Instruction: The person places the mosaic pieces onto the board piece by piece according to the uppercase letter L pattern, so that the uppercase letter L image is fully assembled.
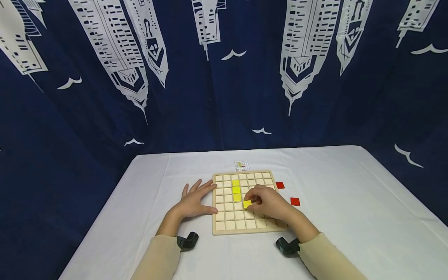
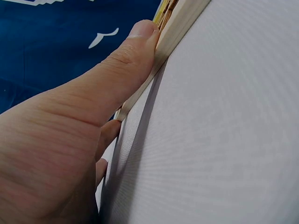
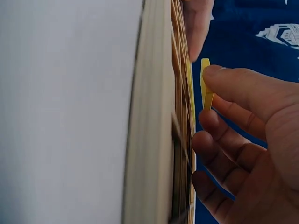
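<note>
A square wooden grid board point(image 1: 250, 231) lies on the white table, with a column of yellow tiles point(image 1: 236, 189) set in its cells. My right hand point(image 1: 267, 202) pinches one more yellow tile point(image 1: 247, 204) between thumb and fingers, just right of the column's lower end. In the right wrist view that tile point(image 3: 206, 84) stands a little apart from the board's surface. My left hand point(image 1: 196, 201) rests at the board's left edge with fingers spread. Its thumb point(image 2: 135, 46) touches the wooden rim in the left wrist view.
Two red tiles, an upper one point(image 1: 280, 185) and a lower one point(image 1: 295, 202), lie on the cloth right of the board. A small printed grid card point(image 1: 242, 165) lies behind it. A dark blue curtain point(image 1: 217, 97) hangs at the table's far edge.
</note>
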`<action>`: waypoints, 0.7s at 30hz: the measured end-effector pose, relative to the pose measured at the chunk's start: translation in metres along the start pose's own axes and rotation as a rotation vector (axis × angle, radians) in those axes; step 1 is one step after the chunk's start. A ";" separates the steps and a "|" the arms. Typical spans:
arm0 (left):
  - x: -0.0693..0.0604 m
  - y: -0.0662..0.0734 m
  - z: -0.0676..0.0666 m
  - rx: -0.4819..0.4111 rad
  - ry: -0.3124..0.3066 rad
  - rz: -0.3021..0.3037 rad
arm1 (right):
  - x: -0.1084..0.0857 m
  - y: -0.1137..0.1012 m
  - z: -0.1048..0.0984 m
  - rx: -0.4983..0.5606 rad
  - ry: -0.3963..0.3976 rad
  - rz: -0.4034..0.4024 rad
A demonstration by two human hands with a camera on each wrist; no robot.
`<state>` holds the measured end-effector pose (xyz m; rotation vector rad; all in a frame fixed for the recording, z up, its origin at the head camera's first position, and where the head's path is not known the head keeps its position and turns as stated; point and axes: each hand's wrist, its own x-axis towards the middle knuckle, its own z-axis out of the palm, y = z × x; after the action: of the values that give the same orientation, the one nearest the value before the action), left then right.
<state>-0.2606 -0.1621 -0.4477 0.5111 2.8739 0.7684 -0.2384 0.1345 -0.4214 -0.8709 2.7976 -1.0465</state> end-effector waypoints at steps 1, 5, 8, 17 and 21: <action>0.000 0.000 0.000 0.002 0.000 0.000 | 0.001 -0.002 0.001 0.000 0.001 0.001; 0.001 0.000 0.000 0.005 -0.003 0.002 | 0.005 -0.006 0.007 -0.011 0.012 0.002; 0.000 0.000 0.001 0.006 -0.005 0.001 | 0.008 -0.009 0.011 -0.023 0.023 0.001; 0.000 0.001 -0.001 0.002 0.000 0.003 | 0.013 -0.015 0.020 -0.027 0.028 0.043; 0.000 0.001 -0.001 0.003 -0.004 -0.001 | 0.014 -0.017 0.024 -0.046 0.029 0.062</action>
<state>-0.2609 -0.1618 -0.4465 0.5113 2.8717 0.7624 -0.2369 0.1026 -0.4268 -0.7733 2.8630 -0.9984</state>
